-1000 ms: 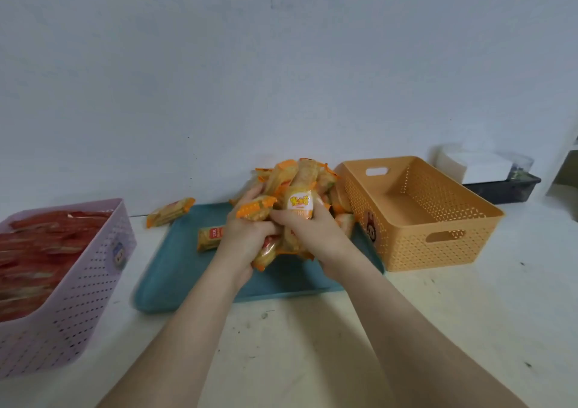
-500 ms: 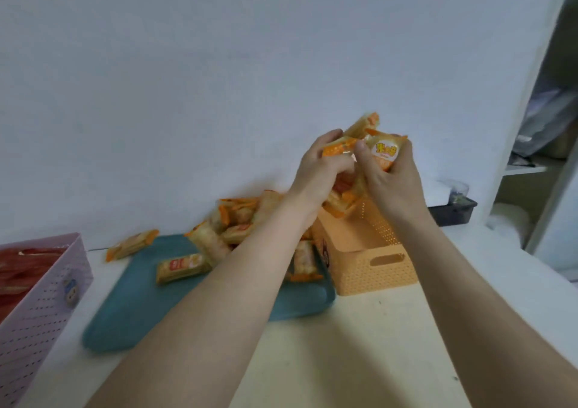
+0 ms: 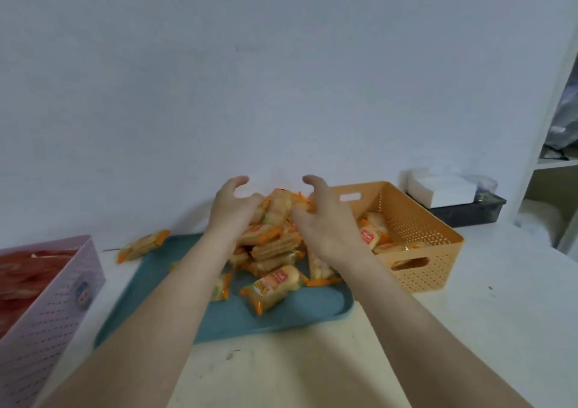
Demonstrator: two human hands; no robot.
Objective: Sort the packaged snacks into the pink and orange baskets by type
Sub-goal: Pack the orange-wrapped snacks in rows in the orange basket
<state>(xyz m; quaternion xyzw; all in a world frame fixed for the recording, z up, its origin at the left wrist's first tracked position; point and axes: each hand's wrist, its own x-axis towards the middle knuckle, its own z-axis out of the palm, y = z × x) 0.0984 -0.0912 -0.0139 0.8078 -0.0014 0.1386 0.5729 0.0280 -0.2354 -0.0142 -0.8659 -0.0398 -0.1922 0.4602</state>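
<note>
A pile of yellow-and-orange wrapped snacks (image 3: 275, 245) lies on a teal tray (image 3: 300, 314). My left hand (image 3: 233, 207) and my right hand (image 3: 325, 217) hover over the pile from either side, fingers spread and curled, touching its top packets without closing on any. The orange basket (image 3: 438, 245) at the right holds a few of the same yellow snacks (image 3: 375, 235). The pink basket (image 3: 53, 307) at the left is full of red packets (image 3: 28, 270). One snack (image 3: 142, 245) lies off the tray, near the wall.
A dark tray with white tissues (image 3: 444, 188) stands behind the orange basket. A white shelf unit (image 3: 556, 157) rises at the far right. The white tabletop (image 3: 281, 373) stretches in front of the teal tray.
Both hands carried a handful of yellow snacks over the orange basket, let them go there, and have come back empty above the pile on the tray.
</note>
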